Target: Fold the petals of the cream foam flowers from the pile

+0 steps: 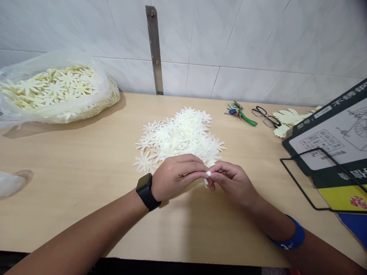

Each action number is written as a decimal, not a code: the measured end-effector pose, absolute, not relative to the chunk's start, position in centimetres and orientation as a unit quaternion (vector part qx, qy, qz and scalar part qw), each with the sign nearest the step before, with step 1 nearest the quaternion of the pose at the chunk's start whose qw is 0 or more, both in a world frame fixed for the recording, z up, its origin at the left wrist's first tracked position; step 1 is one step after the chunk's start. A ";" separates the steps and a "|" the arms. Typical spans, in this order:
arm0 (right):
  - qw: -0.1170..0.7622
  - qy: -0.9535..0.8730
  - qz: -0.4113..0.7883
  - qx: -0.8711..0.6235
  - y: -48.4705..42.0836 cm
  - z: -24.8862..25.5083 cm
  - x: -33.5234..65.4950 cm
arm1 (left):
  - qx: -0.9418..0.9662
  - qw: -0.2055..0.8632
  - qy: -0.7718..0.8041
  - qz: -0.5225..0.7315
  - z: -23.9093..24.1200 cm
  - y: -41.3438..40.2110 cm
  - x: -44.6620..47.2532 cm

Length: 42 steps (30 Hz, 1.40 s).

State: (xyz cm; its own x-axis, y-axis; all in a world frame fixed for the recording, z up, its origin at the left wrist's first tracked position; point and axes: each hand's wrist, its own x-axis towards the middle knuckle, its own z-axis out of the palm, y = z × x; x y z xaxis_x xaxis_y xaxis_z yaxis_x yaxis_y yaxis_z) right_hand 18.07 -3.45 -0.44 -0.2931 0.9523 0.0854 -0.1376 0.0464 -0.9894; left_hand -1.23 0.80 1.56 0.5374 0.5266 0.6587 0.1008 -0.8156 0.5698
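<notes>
The pale piece [207,182] sits between the person's two hands, just in front of a pile of flower-shaped pieces [183,133] on the light wood-toned worktop [71,172]. What shows of it is creamy white, a small rounded bit with a narrow strip hanging below. The left hand [179,173] has its fingers drawn together and its thumb and fingertips closed on the piece; the right hand [233,181] pinches it from the other side. The flower shapes in the pile are flat, white to faint yellow, with slim petals around a centre, and overlap heavily. More of them fill a clear plastic bag [64,114], cut off at the left edge.

Fingers cover most of the held piece, so its full outline cannot be told. A whitish translucent object [10,184] is also cut off at the left. Pale jagged pieces [289,116] are partly hidden behind a printed box [315,145], which runs out of view at the right.

The box's slanted print includes 不锈钢 and 型号; its small table is too fine to read. A "3" shows on the blue wristband [291,237], the lettering beside it unclear.
</notes>
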 end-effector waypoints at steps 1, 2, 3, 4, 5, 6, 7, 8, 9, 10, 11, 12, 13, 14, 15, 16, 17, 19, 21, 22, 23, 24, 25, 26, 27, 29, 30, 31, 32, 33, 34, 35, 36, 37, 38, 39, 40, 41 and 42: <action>0.467 -0.553 0.583 -0.368 -3.5 -0.4 18.1 | 0.842 0.245 0.186 0.443 1.6 0.8 -1.2; 0.468 -0.554 0.583 -0.368 -3.5 -0.4 18.1 | 0.841 0.249 0.186 0.442 1.6 0.7 -1.2; 0.468 -0.554 0.582 -0.368 -3.5 -0.4 18.0 | 0.841 0.254 0.185 0.441 1.7 0.7 -1.2; 0.468 -0.554 0.581 -0.370 -3.5 -0.4 18.0 | 0.840 0.257 0.185 0.440 1.7 0.7 -1.1; 0.468 -0.554 0.579 -0.372 -3.5 -0.3 18.0 | 0.839 0.261 0.184 0.440 1.7 0.6 -1.1; 0.468 -0.554 0.578 -0.375 -3.5 -0.3 18.0 | 0.838 0.267 0.183 0.440 1.7 0.6 -1.1; 0.468 -0.553 0.577 -0.378 -3.5 -0.2 17.9 | 0.835 0.273 0.182 0.441 1.7 0.6 -1.1; 0.468 -0.553 0.575 -0.381 -3.5 -0.2 17.9 | 0.833 0.280 0.181 0.442 1.8 0.5 -1.1; 0.467 -0.553 0.573 -0.383 -3.5 -0.1 17.9 | 0.830 0.287 0.180 0.443 1.8 0.5 -1.1; 0.467 -0.554 0.571 -0.385 -3.5 -0.1 17.9 | 0.827 0.294 0.180 0.444 1.8 0.5 -1.1; 0.467 -0.555 0.570 -0.386 -3.5 0.0 17.9 | 0.824 0.302 0.178 0.444 1.8 0.5 -1.1; 0.467 -0.556 0.569 -0.386 -3.5 0.0 17.9 | 0.822 0.309 0.176 0.445 1.8 0.4 -1.1; 0.466 -0.557 0.568 -0.387 -3.5 0.0 17.9 | 0.819 0.316 0.173 0.446 1.8 0.4 -1.1; 0.465 -0.559 0.567 -0.387 -3.5 0.1 17.9 | 0.816 0.323 0.172 0.447 1.8 0.4 -1.1; 0.464 -0.560 0.567 -0.387 -3.5 0.1 17.9 | 0.814 0.329 0.172 0.448 1.8 0.5 -1.1; 0.464 -0.561 0.567 -0.387 -3.5 0.1 17.9 | 0.812 0.333 0.172 0.448 1.8 0.5 -1.0; 0.464 -0.561 0.567 -0.386 -3.5 0.1 17.9 | 0.811 0.336 0.172 0.447 1.8 0.5 -1.1; 0.465 -0.560 0.569 -0.382 -3.5 0.1 17.9 | 0.811 0.337 0.171 0.447 1.8 0.5 -1.1; 0.465 -0.559 0.573 -0.379 -3.5 0.1 17.9 | 0.813 0.333 0.172 0.446 1.7 0.5 -1.1; 0.464 -0.558 0.574 -0.380 -3.5 0.1 17.9 | 0.813 0.331 0.174 0.446 1.7 0.5 -1.1; 0.463 -0.557 0.575 -0.381 -3.5 0.0 18.0 | 0.814 0.329 0.176 0.445 1.7 0.4 -1.1; 0.461 -0.557 0.576 -0.382 -3.5 0.0 18.0 | 0.814 0.328 0.180 0.444 1.7 0.4 -1.1; 0.459 -0.557 0.577 -0.383 -3.5 0.0 18.0 | 0.814 0.328 0.183 0.444 1.7 0.4 -1.1; 0.457 -0.558 0.578 -0.383 -3.5 0.0 18.0 | 0.813 0.329 0.186 0.443 1.7 0.4 -1.1; 0.455 -0.559 0.578 -0.382 -3.5 0.0 18.0 | 0.812 0.330 0.189 0.443 1.8 0.4 -1.1; 0.454 -0.563 0.575 -0.381 -3.5 0.0 18.0 | 0.809 0.335 0.197 0.442 1.8 0.4 -1.1; 0.455 -0.565 0.573 -0.380 -3.5 0.0 18.0 | 0.807 0.337 0.202 0.441 1.8 0.4 -1.1; 0.456 -0.568 0.571 -0.379 -3.5 0.0 18.0 | 0.805 0.340 0.207 0.441 1.8 0.3 -1.1; 0.457 -0.570 0.569 -0.378 -3.5 0.0 18.0 | 0.802 0.342 0.214 0.440 1.8 0.3 -1.1; 0.459 -0.571 0.567 -0.377 -3.5 -0.1 18.0 | 0.799 0.345 0.227 0.438 1.8 0.3 -1.1; 0.460 -0.572 0.565 -0.377 -3.5 -0.1 17.9 | 0.794 0.350 0.242 0.434 1.9 0.2 -1.1; 0.462 -0.571 0.564 -0.378 -3.5 -0.1 17.9 | 0.789 0.358 0.256 0.428 2.0 0.2 -1.1; 0.464 -0.570 0.561 -0.382 -3.5 -0.1 17.8 | 0.785 0.368 0.268 0.420 2.0 0.1 -1.0; 0.467 -0.567 0.557 -0.387 -3.5 -0.1 17.8 | 0.782 0.377 0.275 0.413 2.1 0.1 -1.0; 0.470 -0.565 0.552 -0.393 -3.5 0.0 17.7 | 0.781 0.384 0.277 0.408 2.1 0.1 -1.0; 0.471 -0.563 0.548 -0.400 -3.5 0.0 17.7 | 0.781 0.387 0.275 0.405 2.2 0.0 -0.9; 0.473 -0.562 0.544 -0.406 -3.5 0.0 17.6 | 0.783 0.387 0.272 0.404 2.2 0.0 -0.9; 0.474 -0.562 0.540 -0.409 -3.4 0.0 17.6 | 0.783 0.386 0.273 0.404 2.2 0.0 -0.8; 0.474 -0.563 0.538 -0.411 -3.4 0.0 17.6 | 0.781 0.387 0.278 0.405 2.1 -0.1 -0.8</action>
State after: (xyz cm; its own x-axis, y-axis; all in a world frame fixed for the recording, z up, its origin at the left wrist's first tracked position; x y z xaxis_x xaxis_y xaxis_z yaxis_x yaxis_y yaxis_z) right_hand 17.61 -3.45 -0.04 -0.2120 0.9730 0.0912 -0.0480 0.0828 -0.9954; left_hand -0.80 -0.05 2.14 0.5178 0.7472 0.4166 0.1214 -0.5462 0.8288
